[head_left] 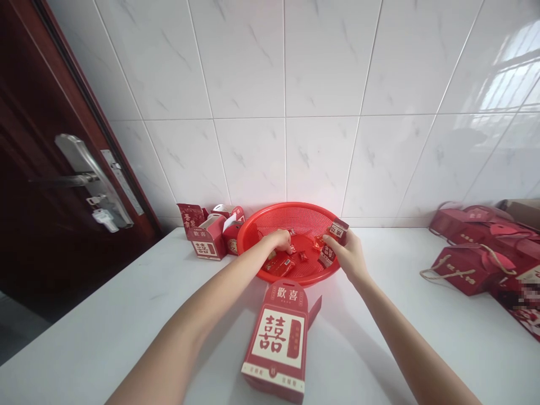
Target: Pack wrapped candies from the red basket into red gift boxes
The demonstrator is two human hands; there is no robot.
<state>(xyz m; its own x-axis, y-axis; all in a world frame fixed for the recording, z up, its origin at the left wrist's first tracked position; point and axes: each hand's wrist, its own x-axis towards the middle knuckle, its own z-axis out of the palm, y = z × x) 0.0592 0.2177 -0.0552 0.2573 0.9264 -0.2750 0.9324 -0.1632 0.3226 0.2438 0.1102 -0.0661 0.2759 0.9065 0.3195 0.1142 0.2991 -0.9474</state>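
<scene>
A round red plastic basket [291, 209] stands on the white counter, with several wrapped sweets lying in it. Inside it, my left hand [280, 241] has its fingers closed at a small red-wrapped candy [292, 248]. My right hand [351, 257], at the basket's right rim, is closed on dark red packets with pale lettering [338, 229]; how many cannot be made out. Between the hands on the basket floor lie a red candy [302, 256] and a larger red packet [282, 268]. In front of the basket stands a red and cream gift box [276, 337], its side flap sticking out.
Several smaller red boxes [208, 242] stand left of the basket by the tiled wall [253, 157]. Red gift boxes with rope handles [464, 270] are piled at the right. A dark wooden door [34, 112] with keys in its lock is at the left.
</scene>
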